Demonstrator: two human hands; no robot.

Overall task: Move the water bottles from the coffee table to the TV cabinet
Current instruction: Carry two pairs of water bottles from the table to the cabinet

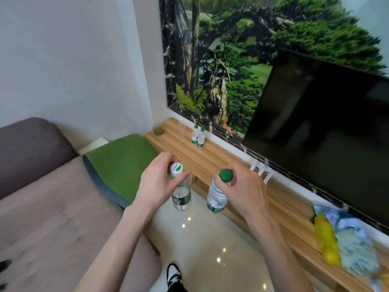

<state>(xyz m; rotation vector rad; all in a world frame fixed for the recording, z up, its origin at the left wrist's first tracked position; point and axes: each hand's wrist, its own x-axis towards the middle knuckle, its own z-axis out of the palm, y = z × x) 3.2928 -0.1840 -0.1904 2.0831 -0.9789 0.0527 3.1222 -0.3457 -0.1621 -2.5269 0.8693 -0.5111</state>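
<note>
Two bottles hang over open floor beside the cabinet edge (212, 184): left grip (156, 184) pinches the white-capped bottle (181, 194), right grip (240, 190) the green-capped bottle (216, 197).

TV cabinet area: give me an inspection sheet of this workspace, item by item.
Surface: wooden TV cabinet runs along the wall beneath the TV.
Job's things: two water bottles already stand upright on the cabinet; white-capped bottle and green-capped bottle are carried above the floor.
Clutter: glass bowl at the cabinet's far end; yellow object and blue cloth at the near end.
Grippers: left hand pinches the white-capped bottle at its cap; right hand grips the green-capped bottle's neck.
Cables: dark cable by white clips under the TV.
Surroundings: sofa, green cushion, tree mural.
</note>
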